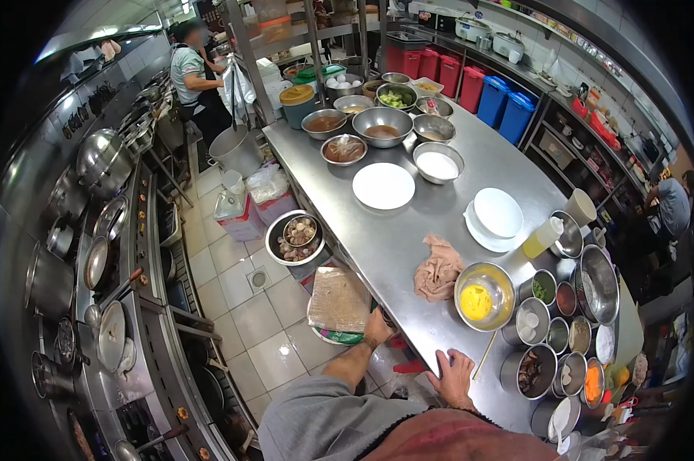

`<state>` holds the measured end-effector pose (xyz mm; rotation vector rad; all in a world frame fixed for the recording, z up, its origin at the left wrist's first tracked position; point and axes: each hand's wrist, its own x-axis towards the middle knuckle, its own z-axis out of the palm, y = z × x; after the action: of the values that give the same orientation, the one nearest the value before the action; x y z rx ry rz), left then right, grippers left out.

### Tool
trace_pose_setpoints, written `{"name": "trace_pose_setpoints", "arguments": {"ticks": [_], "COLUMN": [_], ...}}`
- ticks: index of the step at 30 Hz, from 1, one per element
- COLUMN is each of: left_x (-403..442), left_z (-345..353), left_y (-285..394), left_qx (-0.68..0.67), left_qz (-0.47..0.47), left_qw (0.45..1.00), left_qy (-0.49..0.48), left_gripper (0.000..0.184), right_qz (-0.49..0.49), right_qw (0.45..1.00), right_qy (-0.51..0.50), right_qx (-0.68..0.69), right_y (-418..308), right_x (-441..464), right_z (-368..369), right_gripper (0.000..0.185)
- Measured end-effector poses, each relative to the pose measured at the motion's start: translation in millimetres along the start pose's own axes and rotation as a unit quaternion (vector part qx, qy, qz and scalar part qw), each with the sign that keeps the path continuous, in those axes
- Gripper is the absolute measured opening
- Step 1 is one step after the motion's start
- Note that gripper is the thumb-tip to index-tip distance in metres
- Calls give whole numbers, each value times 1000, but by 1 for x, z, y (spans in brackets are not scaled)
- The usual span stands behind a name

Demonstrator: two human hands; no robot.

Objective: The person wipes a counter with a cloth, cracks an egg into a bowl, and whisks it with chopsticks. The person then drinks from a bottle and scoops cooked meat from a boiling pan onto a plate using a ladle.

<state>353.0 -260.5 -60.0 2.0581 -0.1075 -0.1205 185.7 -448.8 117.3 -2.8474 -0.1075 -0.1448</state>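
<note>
My left hand (pixel 377 329) reaches down beside the table's edge, near the corner of a flat brown cardboard piece (pixel 337 301). Its fingers are too unclear to tell whether they hold anything. The cardboard lies over a round container with a green and white side. My right hand (pixel 453 376) rests on the steel table (pixel 408 265) at its near edge, fingers spread, holding nothing. Close to it lie a thin yellowish stick (pixel 483 355) and a steel bowl (pixel 505 307) with yellow beaten egg. A crumpled pinkish cloth (pixel 439 269) lies beside that bowl.
White plates (pixel 383 186) and several steel bowls (pixel 383 127) stand farther back. Ingredient pots (pixel 528 369) crowd the right, near an oil bottle (pixel 543 237). A floor bowl (pixel 294 238) holds mushroom-like pieces. Stoves (pixel 151 338) line the left; a co-worker (pixel 197 81) stands beyond.
</note>
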Motion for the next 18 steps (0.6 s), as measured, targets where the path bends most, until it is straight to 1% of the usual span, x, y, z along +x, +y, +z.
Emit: {"name": "trace_pose_setpoints", "arguments": {"ticks": [2,4,7,9,11,13,15,16,18], "left_x": [1,5,11,13,14,16,17,18,22], "left_z": [-2,-1,12,21,28,32,33,39,48], "left_y": [7,10,-13,-26,-37,-43,-51,-62,-78], "left_qx": [-7,-40,-56,-49,-18,-37,3,-7,-2], "left_qz": [8,36,48,52,32,36,25,20,30], "left_qw": [1000,998,996,996,998,998,1000,1000,999], "left_qy": [10,30,54,60,49,47,16,14,14], "left_gripper": [64,58,56,59,61,63,63,66,67], "right_qz": [0,-3,-2,1,-2,0,-7,-11,-8], "right_qw": [1000,1000,1000,1000,1000,1000,1000,1000,1000], "right_qy": [-2,15,17,13,-13,-12,-1,4,-1], "right_qx": [0,-1,-9,-20,-4,-13,5,3,-4], "right_y": [0,-1,1,3,4,4,6,5,2], "right_x": [1,2,2,1,1,1,0,1,4], "right_z": [1,0,4,7,6,6,9,8,3], "right_gripper": [58,58,59,58,57,57,57,56,56]}}
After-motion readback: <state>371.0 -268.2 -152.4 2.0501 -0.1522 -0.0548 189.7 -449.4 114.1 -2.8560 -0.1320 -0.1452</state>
